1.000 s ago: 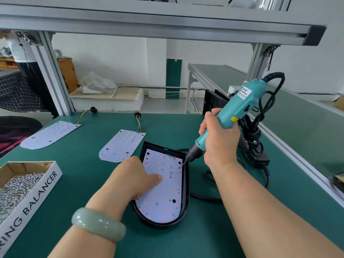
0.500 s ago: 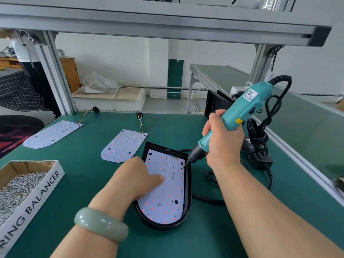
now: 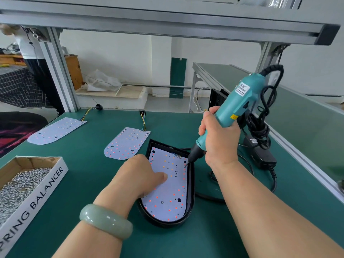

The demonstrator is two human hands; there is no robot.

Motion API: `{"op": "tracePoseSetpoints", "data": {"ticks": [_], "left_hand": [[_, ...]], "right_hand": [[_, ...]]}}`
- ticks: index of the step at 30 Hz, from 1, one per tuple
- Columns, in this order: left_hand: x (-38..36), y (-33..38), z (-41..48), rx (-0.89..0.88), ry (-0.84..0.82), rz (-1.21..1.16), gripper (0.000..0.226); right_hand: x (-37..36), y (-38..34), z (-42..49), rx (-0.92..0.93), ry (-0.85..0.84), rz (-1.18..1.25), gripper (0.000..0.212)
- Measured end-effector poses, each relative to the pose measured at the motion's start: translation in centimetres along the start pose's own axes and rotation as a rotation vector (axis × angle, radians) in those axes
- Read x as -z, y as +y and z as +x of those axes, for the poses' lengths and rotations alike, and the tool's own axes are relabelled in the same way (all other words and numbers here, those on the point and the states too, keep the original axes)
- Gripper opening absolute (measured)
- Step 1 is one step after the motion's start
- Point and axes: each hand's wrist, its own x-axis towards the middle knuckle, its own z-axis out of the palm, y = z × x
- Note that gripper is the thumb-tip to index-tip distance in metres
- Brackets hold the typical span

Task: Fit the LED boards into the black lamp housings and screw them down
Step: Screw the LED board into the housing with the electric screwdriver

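We see the left hand (image 3: 137, 176), fingers curled, pressing the LED board (image 3: 167, 198) seated in the black housing (image 3: 163, 224), near centre; the right hand (image 3: 219, 140) grips the electric screwdriver (image 3: 240, 101), bit at the board's far-right edge.

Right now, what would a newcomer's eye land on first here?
First the teal electric screwdriver, held in the right hand right of centre, tip down on the far right edge of the white LED board. That board lies in the black rounded lamp housing at centre, the left hand resting on it. A cardboard box of silver screws sits far left.
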Motion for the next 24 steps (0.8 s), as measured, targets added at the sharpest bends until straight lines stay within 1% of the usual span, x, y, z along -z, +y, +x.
{"op": "tracePoseSetpoints", "data": {"ticks": [2, 4, 9, 12, 18, 20, 22, 24], "left_hand": [[0.0, 0.0, 0.0, 0.005, 0.005, 0.01, 0.04], [0.0, 0.2, 0.0, 0.001, 0.013, 0.026, 0.04], [0.0, 0.4, 0.0, -0.006, 0.039, 0.067, 0.042], [-0.1, 0.4, 0.1, -0.007, 0.047, 0.069, 0.044], [-0.2, 0.2, 0.1, 0.006, 0.028, 0.045, 0.043], [-0.3, 0.2, 0.0, 0.011, 0.017, 0.035, 0.043], [-0.2, 0.2, -0.1, 0.013, 0.016, 0.029, 0.043], [-0.1, 0.2, -0.1, 0.016, 0.008, -0.006, 0.043]], "right_hand": [[-0.3, 0.0, -0.1, -0.005, -0.035, -0.014, 0.016], [-0.2, -0.1, -0.2, -0.017, -0.027, -0.021, 0.019], [-0.4, -0.3, -0.8, -0.018, -0.009, -0.053, 0.018], [-0.7, -0.3, -1.1, -0.005, -0.022, -0.063, 0.025], [-0.6, -0.6, -1.5, 0.007, -0.041, -0.049, 0.016], [-0.6, -0.8, -1.7, 0.02, -0.039, -0.047, 0.016], [-0.6, -1.4, -1.7, 0.03, 0.007, -0.034, 0.017], [-0.7, -2.5, -1.3, 0.025, 0.103, 0.041, 0.016]]}}
